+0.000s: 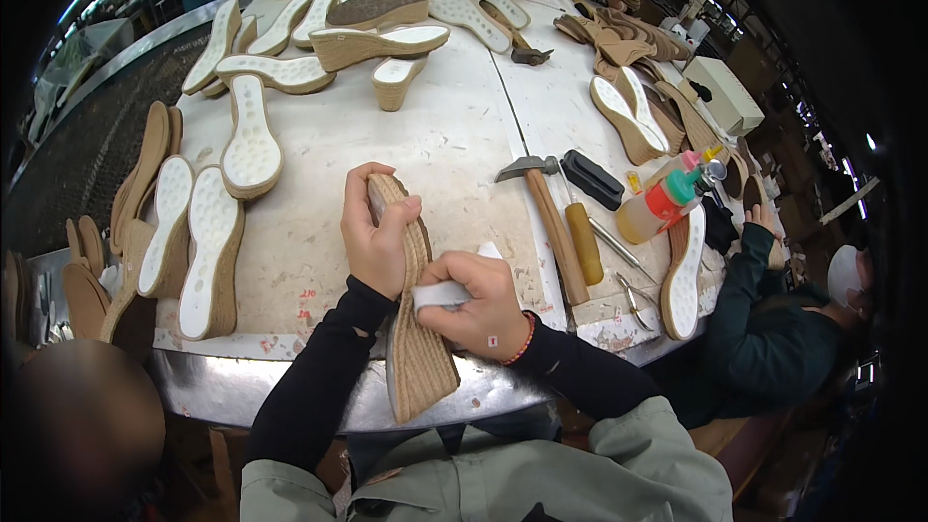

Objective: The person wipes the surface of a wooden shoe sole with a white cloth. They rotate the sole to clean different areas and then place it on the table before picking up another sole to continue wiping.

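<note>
A woven, rope-sided wedge shoe sole [416,367] is held on its side over the near table edge, its thick heel toward me. My left hand [380,237] is wrapped round its narrow toe end, thumb on the side. Against the woven side, my right hand [480,304] pinches a folded piece of white cloth [440,296]. The cloth touches the sole around its middle. Part of another white object [490,250] shows behind my right hand; its kind is hidden.
To my right lie a hammer [556,222], a black block-shaped object [592,179], a yellow-handled tool [584,242], pliers [633,302] and a glue bottle [657,208]. Several wedge soles [211,246] lie left and at the back. A co-worker's hand [762,217] is at the right edge.
</note>
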Available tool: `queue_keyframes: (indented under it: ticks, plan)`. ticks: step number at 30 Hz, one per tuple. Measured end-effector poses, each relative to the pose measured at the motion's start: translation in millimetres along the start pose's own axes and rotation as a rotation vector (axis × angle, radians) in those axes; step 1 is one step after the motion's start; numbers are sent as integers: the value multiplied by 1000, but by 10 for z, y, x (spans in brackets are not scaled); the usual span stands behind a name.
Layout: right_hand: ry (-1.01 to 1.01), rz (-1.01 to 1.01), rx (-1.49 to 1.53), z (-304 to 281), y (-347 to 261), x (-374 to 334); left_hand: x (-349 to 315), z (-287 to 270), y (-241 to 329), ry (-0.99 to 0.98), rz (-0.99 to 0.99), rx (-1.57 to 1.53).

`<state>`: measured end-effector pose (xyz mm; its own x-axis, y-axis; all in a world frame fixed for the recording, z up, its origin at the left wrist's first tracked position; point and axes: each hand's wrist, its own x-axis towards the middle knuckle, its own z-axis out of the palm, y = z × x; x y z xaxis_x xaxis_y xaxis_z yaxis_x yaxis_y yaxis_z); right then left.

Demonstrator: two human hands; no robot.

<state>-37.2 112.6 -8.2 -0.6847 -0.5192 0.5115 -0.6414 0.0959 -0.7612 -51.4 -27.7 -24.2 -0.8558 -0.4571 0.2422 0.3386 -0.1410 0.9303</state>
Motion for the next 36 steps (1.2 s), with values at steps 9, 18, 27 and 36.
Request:
queue_keyframes:
  ticks: [9, 18, 27, 36]
  plan:
    - [-38, 32, 14, -12, 0, -22, 4, -29, -24, -5, 1, 12]
    - [-49, 35, 24, -35, 12, -36, -7, 16, 14, -3, 1, 8]
    - [-286, 68, 138, -150, -6, 21, 16, -20, -40, -1, 22, -21]
    - [14, 422, 461, -124, 2, 3, 8, -46, 18, 22, -54, -132]
